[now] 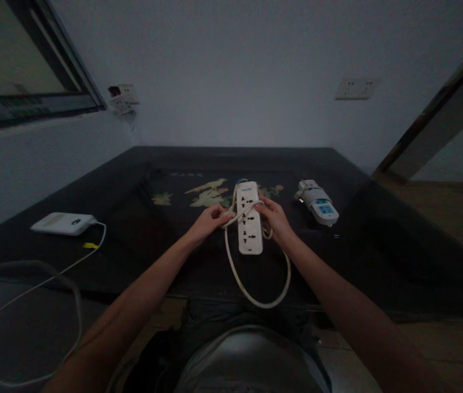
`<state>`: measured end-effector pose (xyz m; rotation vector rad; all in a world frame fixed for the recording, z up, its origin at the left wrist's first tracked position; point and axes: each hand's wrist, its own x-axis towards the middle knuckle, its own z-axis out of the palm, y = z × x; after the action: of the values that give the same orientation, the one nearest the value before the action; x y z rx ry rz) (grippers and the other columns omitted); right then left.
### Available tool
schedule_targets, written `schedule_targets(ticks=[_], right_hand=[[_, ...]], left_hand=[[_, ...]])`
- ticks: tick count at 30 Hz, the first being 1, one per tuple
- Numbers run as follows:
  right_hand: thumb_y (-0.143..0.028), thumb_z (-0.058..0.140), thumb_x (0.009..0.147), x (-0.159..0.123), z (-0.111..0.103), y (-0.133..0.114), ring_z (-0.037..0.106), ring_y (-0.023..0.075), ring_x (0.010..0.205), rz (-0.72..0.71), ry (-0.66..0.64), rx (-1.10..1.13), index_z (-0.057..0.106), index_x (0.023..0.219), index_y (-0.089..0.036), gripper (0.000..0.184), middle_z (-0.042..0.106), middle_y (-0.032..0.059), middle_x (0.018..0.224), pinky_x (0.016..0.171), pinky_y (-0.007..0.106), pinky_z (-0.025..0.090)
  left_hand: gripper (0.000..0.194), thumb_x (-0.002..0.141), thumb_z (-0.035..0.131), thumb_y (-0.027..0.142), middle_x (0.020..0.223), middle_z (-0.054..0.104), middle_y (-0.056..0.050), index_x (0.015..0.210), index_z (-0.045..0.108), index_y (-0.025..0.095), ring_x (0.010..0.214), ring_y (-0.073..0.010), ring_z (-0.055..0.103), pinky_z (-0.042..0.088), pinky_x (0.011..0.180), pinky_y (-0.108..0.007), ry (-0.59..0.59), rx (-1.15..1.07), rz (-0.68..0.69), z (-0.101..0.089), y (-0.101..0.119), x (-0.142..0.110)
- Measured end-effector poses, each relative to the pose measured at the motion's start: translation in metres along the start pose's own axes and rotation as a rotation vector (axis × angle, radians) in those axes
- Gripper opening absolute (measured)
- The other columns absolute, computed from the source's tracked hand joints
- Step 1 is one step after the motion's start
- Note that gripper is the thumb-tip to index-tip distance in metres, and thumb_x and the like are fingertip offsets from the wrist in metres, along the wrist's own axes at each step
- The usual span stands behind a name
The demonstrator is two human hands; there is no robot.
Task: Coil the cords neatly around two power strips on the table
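A white power strip [249,240] lies upright-facing on the dark table, its sockets towards me. Its pale cord [258,303] crosses over the strip's middle and hangs in a wide loop towards the table's near edge. At the strip's left side, my left hand [210,222] is closed, pinching the cord between thumb and fingers. My right hand [274,218] is at the right side, its fingers closed on the cord near the strip's edge. Part of the cord behind the strip and under my right hand is hidden.
To the right sits a second power strip [325,209] with its cord wound round it. A white power bank-like device [63,223] with a cable [71,266] lies at the left. Wall sockets [355,88] are above the black table [231,155].
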<state>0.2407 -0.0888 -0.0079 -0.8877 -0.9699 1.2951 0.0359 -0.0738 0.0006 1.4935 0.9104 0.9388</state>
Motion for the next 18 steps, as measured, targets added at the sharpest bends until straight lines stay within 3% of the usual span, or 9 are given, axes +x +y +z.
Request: schedule_targets(ticks=[4, 8, 14, 18], right_hand=[[-0.032, 0.072, 0.061, 0.001, 0.001, 0.002, 0.065, 0.0169, 0.076, -0.020, 0.016, -0.018, 0.062, 0.103, -0.019, 0.045, 0.071, 0.0034, 0.096, 0.070, 0.029, 0.050], [-0.034, 0.069, 0.064, 0.003, 0.000, 0.004, 0.065, 0.0183, 0.081, -0.058, 0.027, -0.013, 0.062, 0.101, -0.020, 0.040, 0.070, 0.0032, 0.097, 0.074, 0.031, 0.050], [-0.030, 0.071, 0.063, 0.001, -0.001, 0.000, 0.065, 0.0182, 0.079, -0.018, -0.025, 0.013, 0.062, 0.098, -0.021, 0.038, 0.070, 0.0027, 0.094, 0.073, 0.031, 0.051], [-0.029, 0.071, 0.064, -0.001, 0.000, -0.003, 0.065, 0.0175, 0.078, -0.005, -0.031, -0.005, 0.061, 0.097, -0.022, 0.036, 0.070, 0.0019, 0.093, 0.073, 0.030, 0.051]], left_hand=[[0.033, 0.069, 0.075, 0.039, 0.086, 0.065, -0.003, 0.077, 0.051, 0.017, 0.082, -0.0165, 0.063, 0.052, 0.080, -0.038, -0.149, -0.262, -0.172, -0.010, 0.007, -0.004], [0.026, 0.071, 0.075, 0.029, 0.092, 0.064, -0.004, 0.086, 0.058, 0.017, 0.090, -0.0167, 0.062, 0.050, 0.088, -0.039, -0.255, -0.347, -0.208, -0.022, 0.014, -0.004], [0.017, 0.070, 0.074, 0.026, 0.079, 0.061, -0.001, 0.078, 0.064, 0.016, 0.074, -0.0103, 0.058, 0.049, 0.072, -0.025, -0.168, -0.302, -0.200, -0.024, 0.014, -0.003], [0.018, 0.068, 0.075, 0.028, 0.077, 0.061, -0.001, 0.076, 0.065, 0.016, 0.069, -0.0105, 0.056, 0.046, 0.067, -0.025, -0.118, -0.236, -0.163, -0.021, 0.015, -0.003]])
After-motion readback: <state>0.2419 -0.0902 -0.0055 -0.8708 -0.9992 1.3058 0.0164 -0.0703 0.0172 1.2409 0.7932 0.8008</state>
